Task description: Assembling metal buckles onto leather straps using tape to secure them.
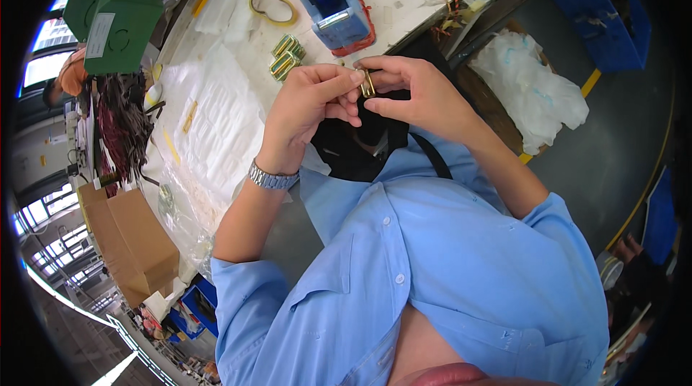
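Above the table's near edge, my two hands meet at a small gold-coloured metal buckle. My left hand pinches at the buckle's left edge with thumb and forefinger; a watch circles that wrist. Curled around the other side is my right hand, its thumb below the buckle and its fingers above. Just beyond my left hand, several similar gold metal pieces lie bundled together on the white table. Whether anything tiny sits between my left fingertips is hidden.
A blue tape dispenser stands beyond my hands, with a yellowish tape roll beside it. Clear plastic sheets cover the table's left. A green bin, an open cardboard box and a white plastic bag surround the workplace.
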Motion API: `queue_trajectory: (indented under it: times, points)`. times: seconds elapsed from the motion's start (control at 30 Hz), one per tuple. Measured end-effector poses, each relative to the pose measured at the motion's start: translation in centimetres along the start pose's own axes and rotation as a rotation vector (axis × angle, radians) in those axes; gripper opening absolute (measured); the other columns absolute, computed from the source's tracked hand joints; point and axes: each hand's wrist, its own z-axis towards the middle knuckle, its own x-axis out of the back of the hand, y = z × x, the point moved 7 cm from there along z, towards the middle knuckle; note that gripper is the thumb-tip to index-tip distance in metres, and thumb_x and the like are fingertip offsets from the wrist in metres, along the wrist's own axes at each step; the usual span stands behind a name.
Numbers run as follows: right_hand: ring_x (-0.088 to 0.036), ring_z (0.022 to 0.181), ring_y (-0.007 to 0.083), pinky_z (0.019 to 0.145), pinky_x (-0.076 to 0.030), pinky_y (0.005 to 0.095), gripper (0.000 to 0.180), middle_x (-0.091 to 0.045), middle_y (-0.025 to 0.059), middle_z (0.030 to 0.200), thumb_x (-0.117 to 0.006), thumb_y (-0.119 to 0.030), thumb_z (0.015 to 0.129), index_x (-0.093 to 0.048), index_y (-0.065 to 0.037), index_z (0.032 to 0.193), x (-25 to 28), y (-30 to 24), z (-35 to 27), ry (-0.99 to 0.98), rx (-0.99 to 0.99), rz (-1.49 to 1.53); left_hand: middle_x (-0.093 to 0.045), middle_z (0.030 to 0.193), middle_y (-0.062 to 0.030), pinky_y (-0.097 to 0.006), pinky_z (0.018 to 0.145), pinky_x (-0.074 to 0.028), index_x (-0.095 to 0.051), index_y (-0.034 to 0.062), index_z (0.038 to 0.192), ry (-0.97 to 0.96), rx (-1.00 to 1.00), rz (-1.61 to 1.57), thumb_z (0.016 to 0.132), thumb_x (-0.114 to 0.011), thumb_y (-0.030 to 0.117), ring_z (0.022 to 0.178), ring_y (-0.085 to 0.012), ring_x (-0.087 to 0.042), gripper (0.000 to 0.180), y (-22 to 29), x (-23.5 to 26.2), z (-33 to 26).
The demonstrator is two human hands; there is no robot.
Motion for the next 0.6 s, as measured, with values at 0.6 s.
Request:
queue_trajectory:
  times: [0.6]
  points:
    - [-0.077,0.109,0.0152,0.101,-0.059,0.0309,0.046,-0.082,0.0121,0.116,-0.083,-0.012,0.098,-0.069,0.008,0.138,0.4,-1.5,1.4,0.13,0.059,0.029,-0.07,0.078,-0.0034,-0.028,0.064,-0.064,-0.071,-0.0002,0.091,0.065,0.021,0.117,0.105,-0.077,0.023,0.065,-0.0127,-0.07,0.028,1.6,0.7,0.4]
